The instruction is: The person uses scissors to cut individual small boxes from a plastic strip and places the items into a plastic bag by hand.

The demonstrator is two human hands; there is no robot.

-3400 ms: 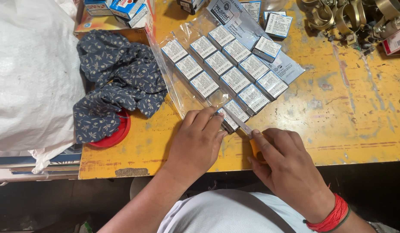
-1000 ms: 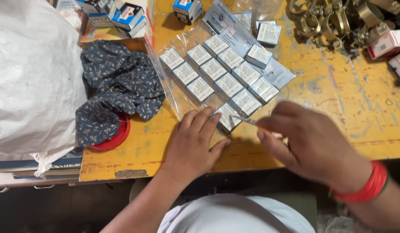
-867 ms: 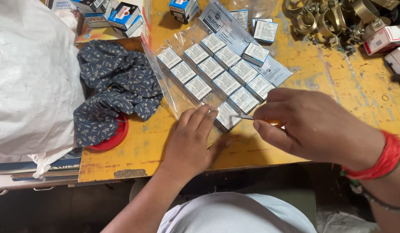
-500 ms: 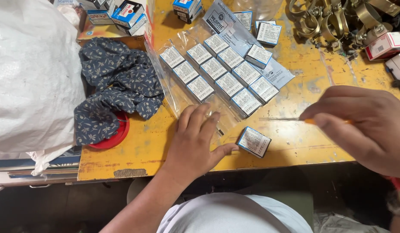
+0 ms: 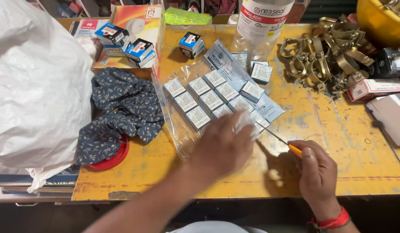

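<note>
His blurred left hand (image 5: 223, 146) grips one small box (image 5: 245, 121) over the clear bag (image 5: 182, 138), while the right hand (image 5: 316, 172) pinches an orange-handled blade (image 5: 282, 142), tip toward it.

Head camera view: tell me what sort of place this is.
Probably a hardware or electrical shop's work counter. A worn yellow table carries a heap of brass clamps, rows of small boxes in a clear bag, and the right hand holds an orange-handled tool.

Workshop: worn yellow workbench (image 5: 338, 142), brass clamps (image 5: 325, 56).
</note>
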